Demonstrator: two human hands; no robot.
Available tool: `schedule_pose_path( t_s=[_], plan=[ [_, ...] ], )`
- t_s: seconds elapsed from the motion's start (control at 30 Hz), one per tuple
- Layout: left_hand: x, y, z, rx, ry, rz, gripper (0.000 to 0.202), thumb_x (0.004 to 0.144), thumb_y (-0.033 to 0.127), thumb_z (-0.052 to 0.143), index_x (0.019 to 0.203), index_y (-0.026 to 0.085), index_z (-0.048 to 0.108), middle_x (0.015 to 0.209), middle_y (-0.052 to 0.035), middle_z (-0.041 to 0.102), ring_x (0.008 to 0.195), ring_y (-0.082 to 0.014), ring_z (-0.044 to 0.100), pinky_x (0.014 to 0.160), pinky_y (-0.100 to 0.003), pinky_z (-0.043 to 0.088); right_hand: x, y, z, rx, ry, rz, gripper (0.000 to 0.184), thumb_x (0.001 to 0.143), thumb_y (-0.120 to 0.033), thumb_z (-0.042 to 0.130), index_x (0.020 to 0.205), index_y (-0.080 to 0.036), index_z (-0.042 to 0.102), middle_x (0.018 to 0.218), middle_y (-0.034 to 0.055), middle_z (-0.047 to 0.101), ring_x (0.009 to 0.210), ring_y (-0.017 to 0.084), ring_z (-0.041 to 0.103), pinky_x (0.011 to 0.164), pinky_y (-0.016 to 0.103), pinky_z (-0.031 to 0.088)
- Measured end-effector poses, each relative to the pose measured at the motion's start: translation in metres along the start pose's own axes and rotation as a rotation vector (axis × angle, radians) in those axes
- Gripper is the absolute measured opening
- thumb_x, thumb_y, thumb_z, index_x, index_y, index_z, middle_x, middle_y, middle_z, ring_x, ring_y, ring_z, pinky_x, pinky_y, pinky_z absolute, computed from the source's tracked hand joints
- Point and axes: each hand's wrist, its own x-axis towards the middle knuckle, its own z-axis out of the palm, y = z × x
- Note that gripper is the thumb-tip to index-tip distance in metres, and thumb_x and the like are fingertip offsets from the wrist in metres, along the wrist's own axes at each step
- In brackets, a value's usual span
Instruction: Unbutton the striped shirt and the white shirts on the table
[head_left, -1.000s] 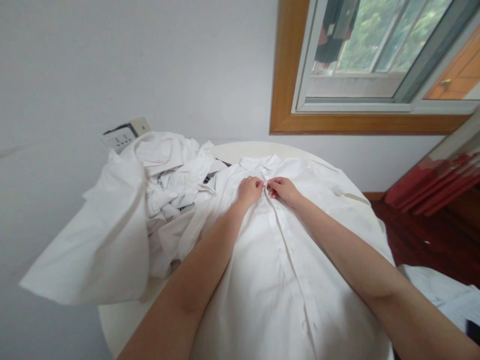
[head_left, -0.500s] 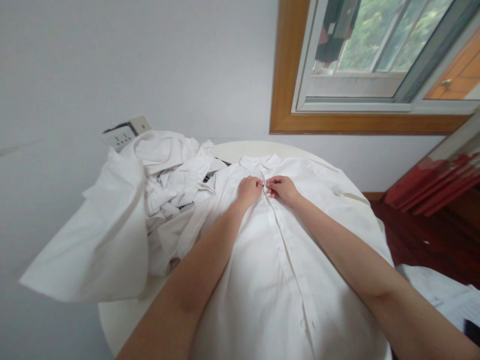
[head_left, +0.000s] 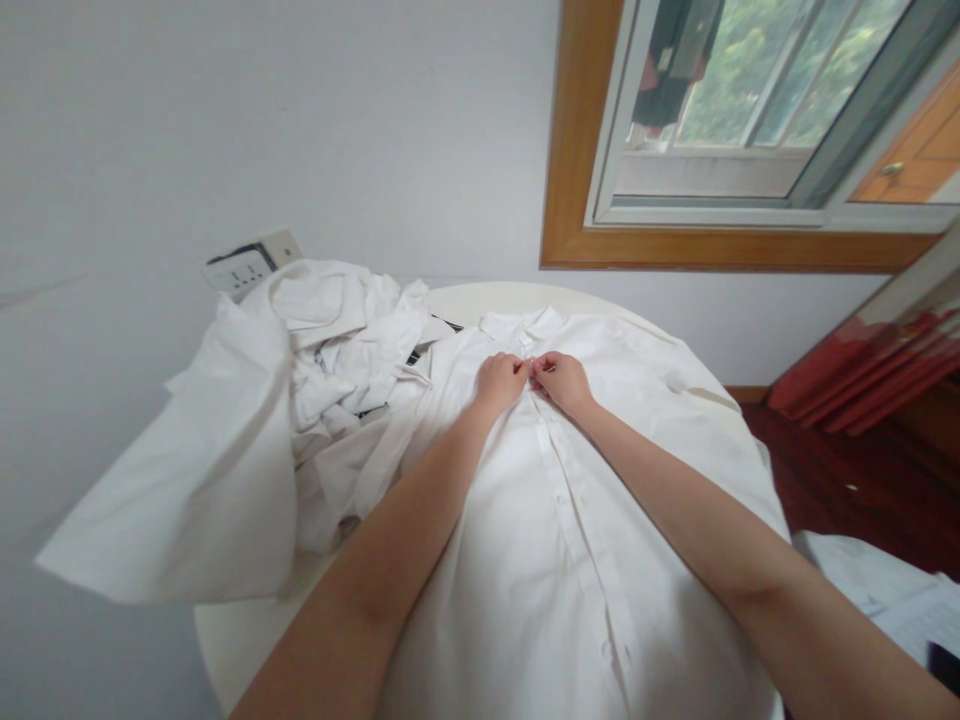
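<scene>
A white button-up shirt (head_left: 502, 560) lies front side up, its collar away from me and its front edges running down the middle. My left hand (head_left: 501, 382) pinches one front edge a little below the collar. Right beside it, my right hand (head_left: 564, 380) pinches the other edge, fingertips meeting those of the left. Whatever button sits between the fingers is too small and covered to make out. Below the hands the two front edges lie side by side with a narrow gap, and several buttons and buttonholes show along them.
A heap of crumpled white clothes (head_left: 337, 350) covers the left of the round cream table (head_left: 495, 296), with a white cloth (head_left: 195, 480) hanging over the edge. Behind are a wall socket (head_left: 244, 272) and a wood-framed window (head_left: 566, 245). A red curtain (head_left: 840, 375) hangs at right.
My right hand has moved slightly left, closing the small gap to my left hand, and its fingers have curled in more. The shirt and the clothes heap lie as before.
</scene>
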Motion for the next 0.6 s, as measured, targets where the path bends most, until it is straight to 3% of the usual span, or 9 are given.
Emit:
schedule_pose_path(
  t_s=[0.1,0.23,0.47,0.6],
  plan=[
    [0.001,-0.001,0.0,-0.026,-0.005,-0.018,0.037,0.093,0.039,0.044,0.081,0.019,0.073,0.088,-0.0082,0.07,0.089,-0.0205,0.062,0.081,-0.031,0.044,-0.003,-0.004,-0.003,-0.199,0.069,-0.033,0.019,0.082,-0.034,0.057,0.076,-0.02,0.068,0.072,0.0023,0.069,0.066,0.014,0.059,0.058,0.023,0.038],
    [0.001,-0.002,0.001,-0.006,-0.011,-0.03,0.032,0.091,0.032,0.046,0.081,0.018,0.073,0.09,-0.0086,0.07,0.089,-0.0206,0.063,0.082,-0.031,0.044,-0.003,-0.004,-0.003,-0.259,0.067,-0.091,0.016,0.078,-0.03,0.059,0.076,-0.019,0.07,0.084,0.0036,0.068,0.072,0.014,0.058,0.06,0.023,0.036],
    [0.003,0.001,0.001,0.036,-0.026,-0.062,0.034,0.092,0.028,0.041,0.088,0.016,0.073,0.097,-0.0116,0.07,0.095,-0.0221,0.062,0.086,-0.033,0.044,0.007,0.01,-0.001,-0.148,0.014,-0.173,0.016,0.076,-0.025,0.06,0.085,-0.016,0.07,0.082,0.0029,0.067,0.071,0.013,0.057,0.065,0.022,0.04],
    [0.003,0.001,0.001,0.03,-0.031,-0.073,0.035,0.094,0.028,0.038,0.093,0.015,0.071,0.099,-0.0118,0.07,0.097,-0.0215,0.062,0.088,-0.032,0.043,0.014,0.019,-0.004,-0.037,-0.093,-0.173,0.022,0.085,-0.031,0.051,0.083,-0.016,0.068,0.072,0.0013,0.067,0.065,0.013,0.058,0.062,0.022,0.04]
  ],
)
